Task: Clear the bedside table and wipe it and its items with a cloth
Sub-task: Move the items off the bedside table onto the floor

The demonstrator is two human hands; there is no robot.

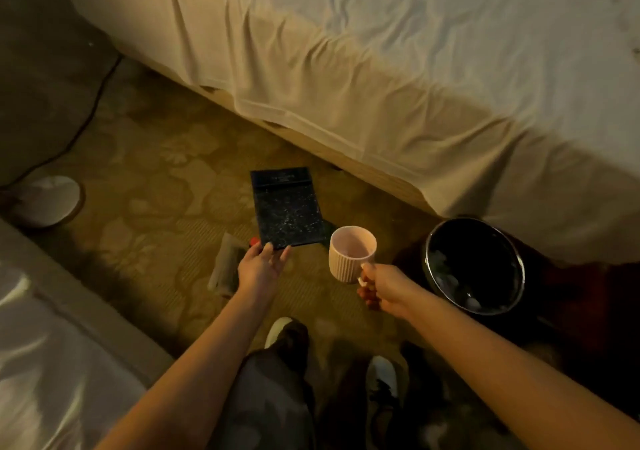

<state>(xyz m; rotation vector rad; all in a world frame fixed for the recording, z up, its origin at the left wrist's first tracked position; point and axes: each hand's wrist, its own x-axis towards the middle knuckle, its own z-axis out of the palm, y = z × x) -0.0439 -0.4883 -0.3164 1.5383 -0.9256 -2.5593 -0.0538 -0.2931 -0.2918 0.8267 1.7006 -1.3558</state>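
Head view, looking down at carpeted floor (145,186) betw. two beds. Nearest: person's shoes, L (287,333) and R (381,377), toes pointing fwd, w/ grey trouser leg (266,397) at bottom centre. Both forearms reach fwd from bottom edge.

L hand (261,268): palm up, fingers relaxed and spread, tips at or under the near edge of a dark speckled book (289,214); whether they lift it or only touch it can't be told. Book lies flat, low over the carpet, long side running away from viewer. Just L of the hand, a pale folded cloth-like item (225,266) on the carpet; a small red obj. (254,241) shows betw. it and the book, too small to identify.

R hand (379,288): fingers curled round the handle of a pale ribbed mug (351,252), held upright in the air, mouth open to camera, just R of the book.

R of mug: round dark bin (433,266), w/ pale scraps inside, beside the far bed's corner.

Far L: white round lamp base (48,200) on floor, dark cable (93,103) running away from it. Far: bed (381,69) w/ wrinkled white sheet hanging over its side. Near L: second bed edge (52,345), shiny white cover.
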